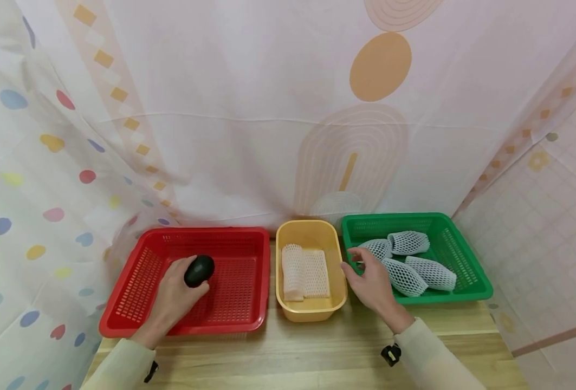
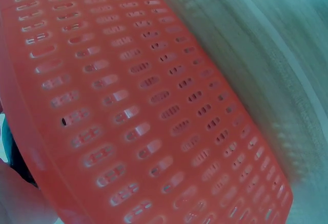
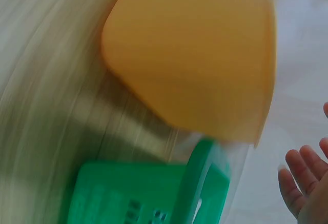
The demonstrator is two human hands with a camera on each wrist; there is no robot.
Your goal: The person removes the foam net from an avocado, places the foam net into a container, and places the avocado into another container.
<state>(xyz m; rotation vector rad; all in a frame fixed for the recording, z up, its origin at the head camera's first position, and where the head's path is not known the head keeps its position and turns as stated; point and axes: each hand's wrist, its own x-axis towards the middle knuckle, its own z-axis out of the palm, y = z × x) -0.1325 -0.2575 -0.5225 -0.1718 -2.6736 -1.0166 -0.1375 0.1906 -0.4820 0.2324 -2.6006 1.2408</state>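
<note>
My left hand (image 1: 174, 295) grips a dark, smooth, oval avocado (image 1: 199, 271) between thumb and fingers, above the red basket (image 1: 231, 328). In the left wrist view the avocado (image 2: 17, 157) is mostly hidden behind the basket's wall. My right hand (image 1: 376, 286) holds nothing, its fingers loosely bent and apart, over the near left side of the green basket (image 1: 468, 295). White foam net sleeves (image 1: 292, 271) lie in the yellow bin (image 1: 312, 313) just left of that hand. Several net-wrapped pieces (image 1: 430, 272) lie in the green basket; the nets hide what they cover.
All three containers stand in a row on a wooden table (image 1: 288, 357), the yellow bin in the middle. Behind them hangs a patterned curtain (image 1: 239, 151), with more cloth at the left and right sides. A dark strap device (image 1: 392, 354) sits at the right wrist.
</note>
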